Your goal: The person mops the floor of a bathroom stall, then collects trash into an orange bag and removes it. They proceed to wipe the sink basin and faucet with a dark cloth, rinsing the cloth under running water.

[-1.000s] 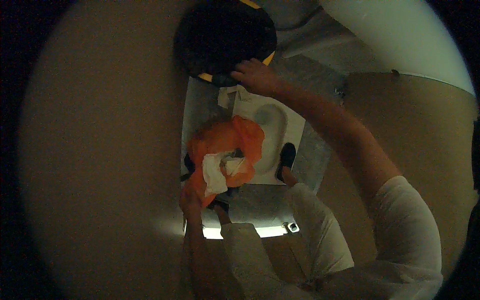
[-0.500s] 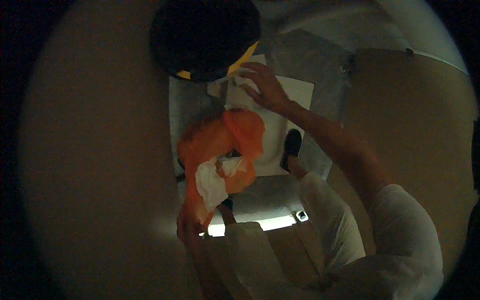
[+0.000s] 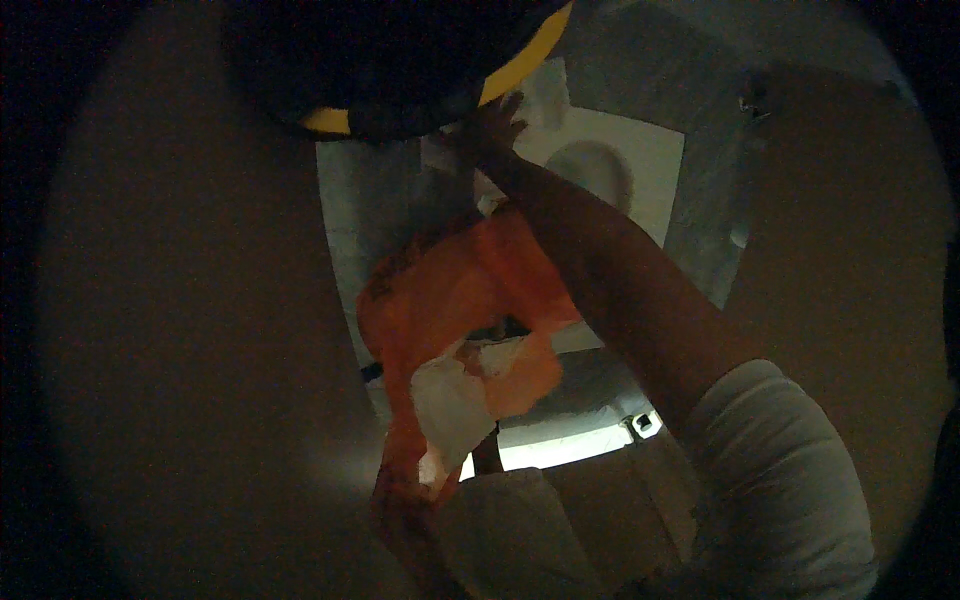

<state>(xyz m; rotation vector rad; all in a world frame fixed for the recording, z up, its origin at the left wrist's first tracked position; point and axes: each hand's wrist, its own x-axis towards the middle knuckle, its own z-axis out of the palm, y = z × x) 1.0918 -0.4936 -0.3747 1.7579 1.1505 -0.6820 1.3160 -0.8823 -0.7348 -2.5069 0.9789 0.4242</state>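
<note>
My left hand [image 3: 400,500] is low in the head view and grips the gathered edge of an orange plastic bag [image 3: 450,300]. The bag hangs open with crumpled white paper [image 3: 450,400] in it. My right hand [image 3: 490,125] reaches forward over the bag and holds the rim of a black bin [image 3: 380,50] with a yellow edge [image 3: 520,70]. The bin is lifted close to the camera and fills the top of the view. The light is dim, so the fingers show poorly.
A white squat toilet pan [image 3: 610,165] is set in the grey tiled floor [image 3: 360,220] under the bin and bag. Plain brownish walls [image 3: 180,330] close in on the left and right. A bright strip of floor [image 3: 560,450] lies near my legs.
The black bin has come up and toward the camera, moving right with my right hand on its rim. The orange bag stays in my left hand.
</note>
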